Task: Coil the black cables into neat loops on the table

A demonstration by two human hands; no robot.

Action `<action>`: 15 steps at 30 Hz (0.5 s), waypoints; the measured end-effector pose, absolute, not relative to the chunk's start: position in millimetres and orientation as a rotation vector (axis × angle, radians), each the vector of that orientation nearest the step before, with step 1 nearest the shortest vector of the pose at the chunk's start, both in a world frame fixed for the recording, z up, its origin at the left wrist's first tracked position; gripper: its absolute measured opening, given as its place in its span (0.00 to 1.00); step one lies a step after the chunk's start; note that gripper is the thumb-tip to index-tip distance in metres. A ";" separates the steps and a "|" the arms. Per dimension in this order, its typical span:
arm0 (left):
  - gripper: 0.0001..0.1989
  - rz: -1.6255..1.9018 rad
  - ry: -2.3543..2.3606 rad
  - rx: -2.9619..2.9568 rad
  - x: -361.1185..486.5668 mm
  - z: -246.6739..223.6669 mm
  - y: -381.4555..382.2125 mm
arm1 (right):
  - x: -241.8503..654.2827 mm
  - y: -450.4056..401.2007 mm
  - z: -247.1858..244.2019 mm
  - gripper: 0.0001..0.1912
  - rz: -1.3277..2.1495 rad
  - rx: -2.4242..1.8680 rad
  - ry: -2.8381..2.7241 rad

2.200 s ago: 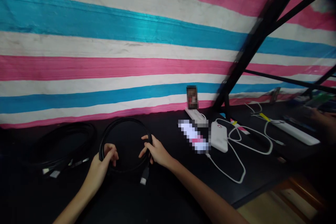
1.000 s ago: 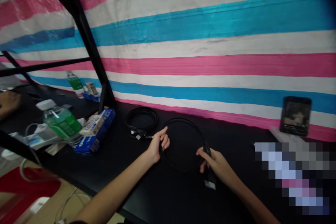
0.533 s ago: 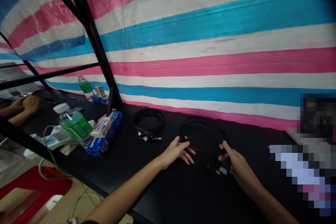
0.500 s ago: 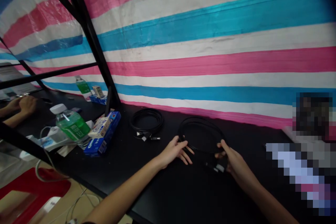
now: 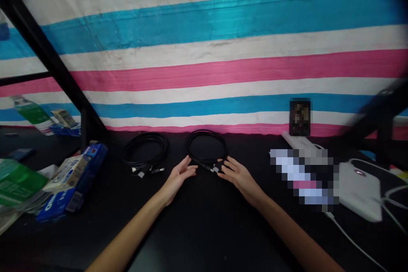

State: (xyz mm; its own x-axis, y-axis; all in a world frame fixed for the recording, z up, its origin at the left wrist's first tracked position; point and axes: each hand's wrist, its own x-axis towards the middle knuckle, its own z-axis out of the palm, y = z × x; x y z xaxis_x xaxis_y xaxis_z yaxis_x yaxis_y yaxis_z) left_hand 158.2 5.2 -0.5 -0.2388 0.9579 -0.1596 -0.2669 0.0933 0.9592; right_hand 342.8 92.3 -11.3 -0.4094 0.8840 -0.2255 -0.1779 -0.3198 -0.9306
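A black cable (image 5: 207, 131) lies on the table in a round coil, its plug ends (image 5: 215, 168) at the near side. My left hand (image 5: 179, 178) is at the coil's near left edge, fingers apart and holding nothing. At the near right, my right hand (image 5: 241, 178) has its fingers spread beside the plugs; whether the fingertips touch them I cannot tell. To the left is a second coiled black cable (image 5: 166, 144), with its grey and metal plugs (image 5: 142, 173) pointing towards me.
Blue toothpaste-like boxes (image 5: 55, 204) and a bottle with green liquid (image 5: 21, 182) are at the left. At the right lie a blurred-out object (image 5: 299, 178), a white power bank-like block (image 5: 360, 191) and a white cord (image 5: 353, 242). A striped sheet (image 5: 223, 63) hangs behind the black table (image 5: 191, 229).
My view has swung to the right. The right hand has let go of the cable, whose plugs now rest against the coil. Both hands are open beside it.
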 end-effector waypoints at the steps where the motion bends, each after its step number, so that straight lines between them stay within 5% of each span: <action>1: 0.33 1.387 1.254 0.815 158.1 0.2 4.8 | 342.5 94.0 -14.0 0.38 1.788 -1.020 -1.146; 15: 0.15 1.279 2.509 1.790 111.9 6.0 4.9 | 351.6 99.3 -23.1 0.22 1.072 -1.057 -1.634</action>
State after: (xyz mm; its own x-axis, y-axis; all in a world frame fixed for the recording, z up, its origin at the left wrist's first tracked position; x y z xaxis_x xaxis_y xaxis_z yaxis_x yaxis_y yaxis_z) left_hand 111.9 4.9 6.0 -0.4108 0.7249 0.5530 0.8734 0.1388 0.4668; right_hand 351.6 99.3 -23.1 -0.2422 0.9458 0.2165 0.1784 0.2628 -0.9482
